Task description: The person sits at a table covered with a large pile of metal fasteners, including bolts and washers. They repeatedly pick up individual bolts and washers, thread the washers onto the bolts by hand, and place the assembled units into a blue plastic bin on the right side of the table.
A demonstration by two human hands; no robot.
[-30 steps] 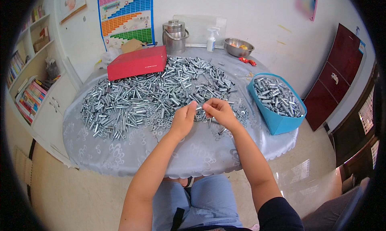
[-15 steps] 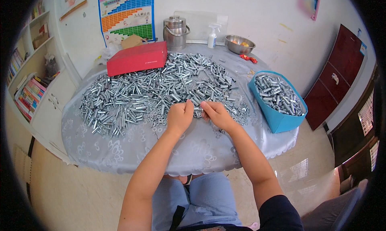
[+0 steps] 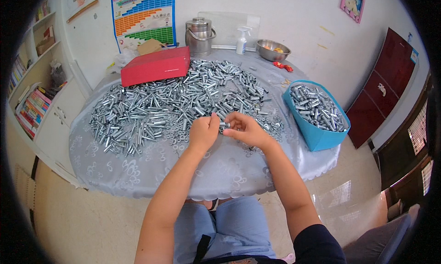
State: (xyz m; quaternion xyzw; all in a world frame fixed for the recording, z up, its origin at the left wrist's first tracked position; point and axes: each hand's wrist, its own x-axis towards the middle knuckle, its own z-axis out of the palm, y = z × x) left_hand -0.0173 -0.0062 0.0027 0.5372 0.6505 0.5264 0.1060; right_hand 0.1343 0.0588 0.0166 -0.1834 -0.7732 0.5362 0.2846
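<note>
My left hand [image 3: 202, 133] is closed around a shiny metal sleeve anchor bolt [image 3: 223, 125], whose end sticks out toward the right. My right hand [image 3: 249, 131] is just beside that end, thumb and fingers apart around it; whether a fingertip touches the metal is hard to make out. Beyond both hands spreads a wide heap of loose silver bolts and metal sleeves [image 3: 138, 112]. Small washers and nuts [image 3: 177, 134] lie along its near side, some close to my left hand and more [image 3: 274, 127] to the right of my right hand.
A blue fabric bin [image 3: 321, 142] full of metal sleeve parts stands at the table's right. The red box [image 3: 156, 71] rests on the heap's far left. Behind are a steel canister [image 3: 199, 39], a spray bottle [image 3: 241, 41] and a steel bowl [image 3: 271, 52] of fruit. A patterned silvery cloth [image 3: 229, 174] covers the table.
The fingers of my right hand have parted from a pinch at the bolt's end. My left hand keeps its hold in nearly the same place.
</note>
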